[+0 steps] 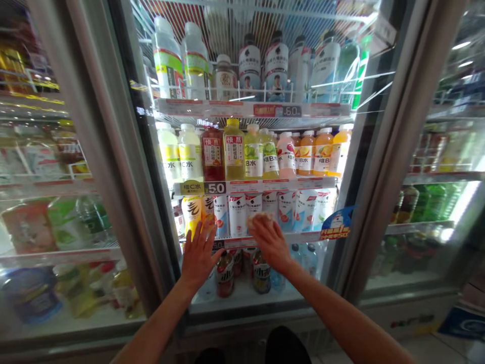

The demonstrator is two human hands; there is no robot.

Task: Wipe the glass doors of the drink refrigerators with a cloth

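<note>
My left hand (199,257) is held up with its fingers spread, flat toward the glass door (235,309) of a drinks fridge, and nothing shows in it. To its right, my right hand (272,241) presses a pale, crumpled cloth (261,219) toward the same glass, its fingers close together over it. The cloth is mostly hidden and slightly blurred. Behind my hands, a shelf of white-labelled bottles (238,215) and yellow bottles (191,210) shows through, with dark-labelled bottles (262,273) below.
Metal door frames (102,126) rise on both sides, with neighbouring fridge sections beyond. Higher shelves carry juice bottles (324,150) and large water bottles (276,65). A blue sticker (336,222) is at the right. My dark-clad knee (286,346) shows at the bottom, near the fridge base.
</note>
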